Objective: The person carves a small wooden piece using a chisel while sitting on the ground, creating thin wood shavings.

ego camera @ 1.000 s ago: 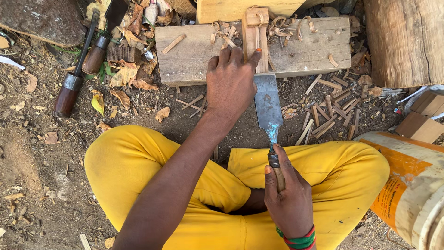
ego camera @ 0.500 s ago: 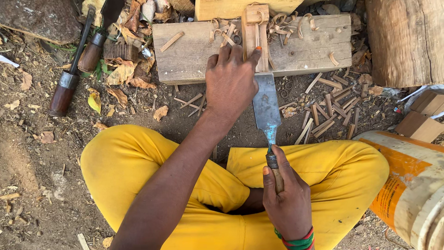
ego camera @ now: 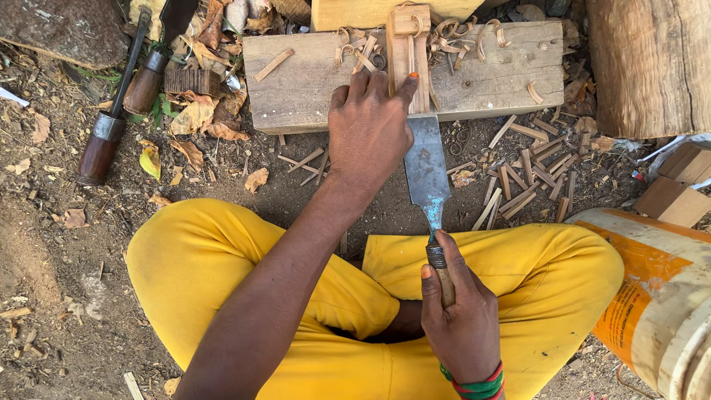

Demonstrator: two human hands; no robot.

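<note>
Head view, looking down on a seated person in yellow trousers [ego camera: 533,281], legs crossed on bare ground. The right hand [ego camera: 461,315] is closed in a full grip around the wooden handle of a broad, flat steel chisel [ego camera: 426,167], whose blade runs forward to meet the near end of a narrow, pale upright-grained wooden strip [ego camera: 408,52]. That strip lies lengthwise across a weathered grey plank [ego camera: 311,81] serving as the worktop, amid curled shavings [ego camera: 452,33]. The left hand [ego camera: 368,133] is extended with the forearm reaching diagonally across the lap; palm down, its fingertips press on the strip and plank, with the index finger alongside the blade, so this grip is a flat hold-down, not a closed one. Judged from this pose, clean paring calls for a low blade angle, thin cuts along the grain, and the steadying fingers kept beside, never ahead of, the edge. Split wooden slivers [ego camera: 529,174] lie on the ground right of the blade; 2 dark-handled tools [ego camera: 118,111] rest to the left, and an orange-and-white plastic bucket [ego camera: 655,296] stands at the right knee.
</note>
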